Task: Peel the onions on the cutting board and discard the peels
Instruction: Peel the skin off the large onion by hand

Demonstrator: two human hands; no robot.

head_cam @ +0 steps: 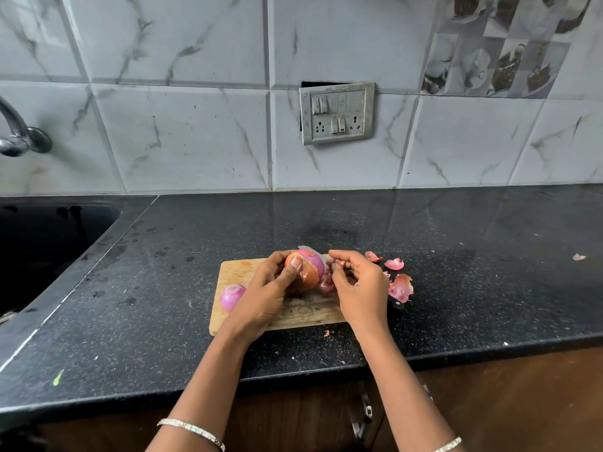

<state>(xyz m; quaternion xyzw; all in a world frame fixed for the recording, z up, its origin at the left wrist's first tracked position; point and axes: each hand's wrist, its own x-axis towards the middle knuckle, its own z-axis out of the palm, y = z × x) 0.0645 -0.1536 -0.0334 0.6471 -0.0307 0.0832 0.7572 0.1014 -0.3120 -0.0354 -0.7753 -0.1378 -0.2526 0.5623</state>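
Note:
A wooden cutting board (235,272) lies on the black counter. My left hand (266,295) holds a partly peeled onion (310,267) above the board, thumb pressed on its brown skin. My right hand (359,285) pinches a strip of peel (327,282) that hangs off the onion's right side. A knife lies behind the hands; its blade tip (306,248) shows past the onion and its black handle end (396,304) shows right of my right wrist. A peeled purple onion (231,296) rests on the board's left end. Loose peels (401,288) lie right of the board.
A dark sink (49,243) is sunk in the counter at the far left, with a tap (19,138) above it. A switch panel (336,113) is on the tiled wall. Small peel scraps (579,257) lie at the far right and by the counter's front edge (327,333).

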